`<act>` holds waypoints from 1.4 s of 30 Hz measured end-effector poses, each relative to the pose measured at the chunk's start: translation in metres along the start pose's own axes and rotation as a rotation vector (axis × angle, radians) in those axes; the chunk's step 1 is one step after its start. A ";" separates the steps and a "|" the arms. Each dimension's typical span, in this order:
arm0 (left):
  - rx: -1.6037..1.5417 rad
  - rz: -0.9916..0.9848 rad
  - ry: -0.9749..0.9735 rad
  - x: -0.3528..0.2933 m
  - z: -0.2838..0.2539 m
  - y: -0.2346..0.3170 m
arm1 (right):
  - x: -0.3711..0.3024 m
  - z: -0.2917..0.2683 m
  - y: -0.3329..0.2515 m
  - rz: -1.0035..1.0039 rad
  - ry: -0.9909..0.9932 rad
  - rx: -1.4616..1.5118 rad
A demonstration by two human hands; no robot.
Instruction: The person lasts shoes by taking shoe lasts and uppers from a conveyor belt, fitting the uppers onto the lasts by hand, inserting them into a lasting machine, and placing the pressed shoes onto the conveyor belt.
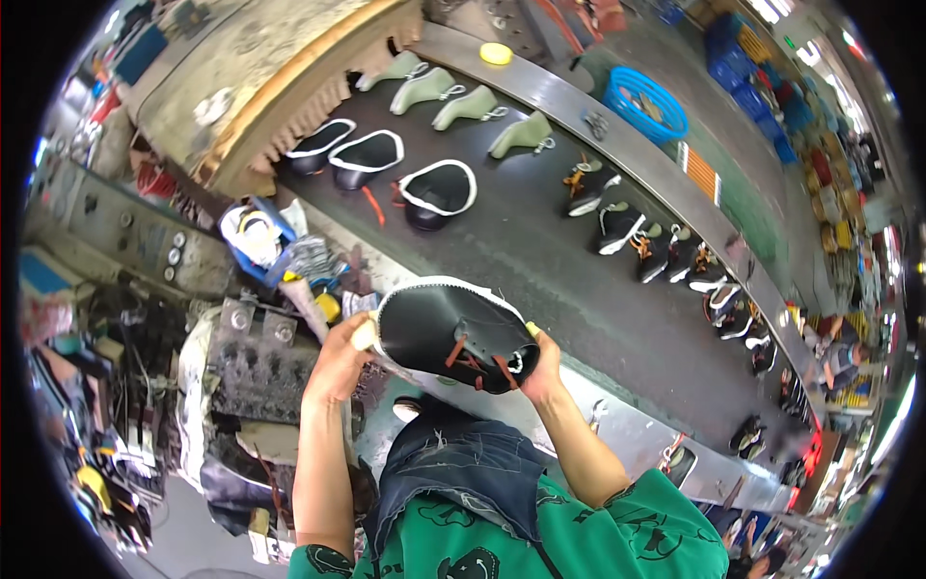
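Between my two hands is a black shoe upper [434, 323] with a white stitched edge and orange-brown laces, held in front of my body above the near metal edge of the conveyor. My left hand [338, 357] grips its left end, near the white rim. At the other end, by the laces, my right hand [543, 365] is closed on it. Yellow covers show on some fingertips of both hands. Beyond it, black shoe uppers with white rims, one of them [439, 198] closest, rest on the dark conveyor belt [482, 251].
Several pale green shoe lasts [521, 133] line the belt's far side. Finished-looking black shoes [617, 227] run along it to the right. A blue basket [646, 103] stands past the far rail. At left are a blue container [256, 236] and a dark machine [256, 362].
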State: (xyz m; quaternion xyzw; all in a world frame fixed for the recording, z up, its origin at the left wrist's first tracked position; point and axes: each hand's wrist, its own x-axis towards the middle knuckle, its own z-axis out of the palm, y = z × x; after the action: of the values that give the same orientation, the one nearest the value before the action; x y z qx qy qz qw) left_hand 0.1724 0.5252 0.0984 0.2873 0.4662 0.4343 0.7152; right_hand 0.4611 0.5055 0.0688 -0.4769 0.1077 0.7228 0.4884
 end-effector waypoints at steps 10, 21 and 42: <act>-0.142 0.581 0.365 -0.043 -0.058 -0.009 | 0.043 -0.004 0.106 -0.277 -0.070 -0.700; 0.166 0.671 1.057 -0.142 -0.084 0.028 | -0.018 0.105 0.194 0.023 -0.761 -0.801; -0.697 0.876 1.100 -0.372 -0.269 -0.072 | -0.107 0.200 0.509 0.071 -0.996 -1.066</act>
State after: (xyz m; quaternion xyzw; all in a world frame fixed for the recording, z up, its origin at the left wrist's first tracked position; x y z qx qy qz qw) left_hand -0.1183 0.1635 0.0871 -0.0525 0.4346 0.8779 0.1941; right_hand -0.0598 0.3111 0.1007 -0.2605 -0.4784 0.8238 0.1573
